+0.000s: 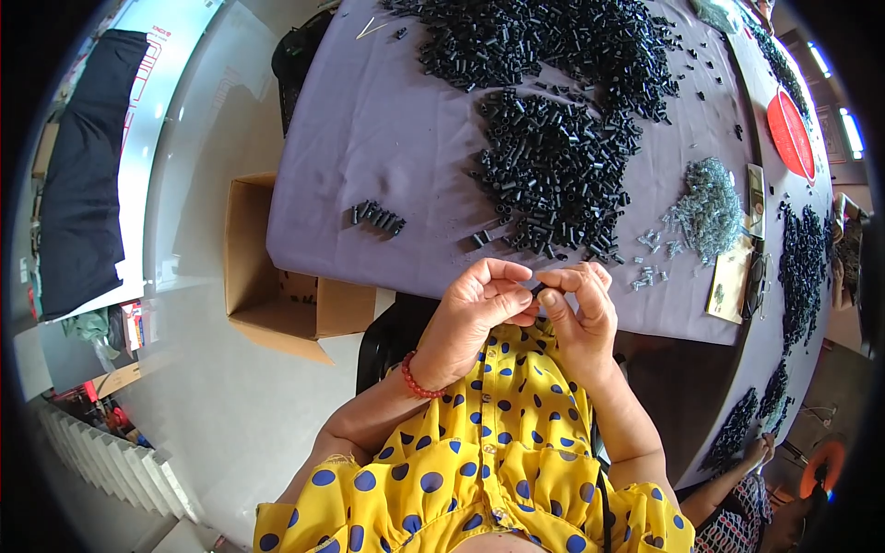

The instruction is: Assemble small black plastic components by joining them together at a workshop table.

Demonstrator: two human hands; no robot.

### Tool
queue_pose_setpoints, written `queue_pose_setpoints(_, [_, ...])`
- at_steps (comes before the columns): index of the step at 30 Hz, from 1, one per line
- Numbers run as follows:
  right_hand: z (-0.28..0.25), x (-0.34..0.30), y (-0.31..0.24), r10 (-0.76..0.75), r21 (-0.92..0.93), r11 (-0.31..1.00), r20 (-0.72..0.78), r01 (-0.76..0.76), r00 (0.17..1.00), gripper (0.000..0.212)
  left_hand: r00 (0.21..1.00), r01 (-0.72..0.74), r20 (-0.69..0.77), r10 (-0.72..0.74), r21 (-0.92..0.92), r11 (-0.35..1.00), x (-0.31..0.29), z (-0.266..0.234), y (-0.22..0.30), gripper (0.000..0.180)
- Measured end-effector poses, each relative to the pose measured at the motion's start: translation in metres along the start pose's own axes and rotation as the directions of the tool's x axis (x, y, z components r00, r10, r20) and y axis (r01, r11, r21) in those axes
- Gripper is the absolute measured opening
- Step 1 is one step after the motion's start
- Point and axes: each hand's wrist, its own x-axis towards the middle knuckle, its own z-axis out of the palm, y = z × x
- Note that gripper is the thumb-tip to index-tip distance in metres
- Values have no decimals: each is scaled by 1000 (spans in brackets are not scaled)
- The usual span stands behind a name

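Both hands meet just above the near edge of the table covered in a grey-purple cloth. The left hand, with a red bead bracelet at its wrist, and the right hand press their fingertips together around a small black plastic tube, pinched between thumbs and forefingers of both; only a sliver of it shows. Beyond the hands, a large heap of the same short black tubes spreads over the far and middle part of the cloth, and a short row of black tubes lies apart to the left. To the right sits a pile of small silvery metal screws, a few scattered near it. An open brown cardboard box stands on the floor at the left of the table. At the lower right, another person's hand reaches toward more black pieces.
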Motion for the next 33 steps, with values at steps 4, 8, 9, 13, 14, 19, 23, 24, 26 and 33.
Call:
queue_pose_setpoints(4, [-3,0,-6,-108,-172,978,59,117,992,46,999,-25,25,25,-4,1000,2,-1,-1,21])
queue_pose_setpoints(8, [1,-1,-3,-161,-249,954,43,167,986,46,998,5,69,-6,14,1000,4,0,5,19])
queue_pose_setpoints(9, [2,0,-3,-174,-258,950,38,178,984,45,996,20,86,-21,9,1000,4,0,5,19])
queue_pose_setpoints(13, [2,0,-1,-193,-273,942,36,196,981,46,994,64,87,-64,0,998,7,-1,6,19])
queue_pose_setpoints(14, [2,0,-1,-193,-274,942,36,196,980,46,994,73,86,-71,-29,997,8,-2,5,20])
queue_pose_setpoints(19, [-2,3,-2,-176,-338,921,88,196,980,44,997,49,65,-45,-65,997,8,-5,-1,21])
queue_pose_setpoints(23, [-3,5,-7,-158,-397,905,21,153,987,43,997,34,64,-33,-9,999,9,-6,1,23])
queue_pose_setpoints(24, [-5,5,-8,-186,-467,862,72,198,980,44,997,32,69,-33,10,999,9,-7,1,24])
queue_pose_setpoints(26, [-5,3,-5,-233,-555,788,135,269,963,47,997,34,62,-36,27,999,10,-9,0,24])
queue_pose_setpoints(33, [-7,4,-6,-243,-581,750,204,317,948,48,997,77,35,-75,-33,997,8,-8,0,23])
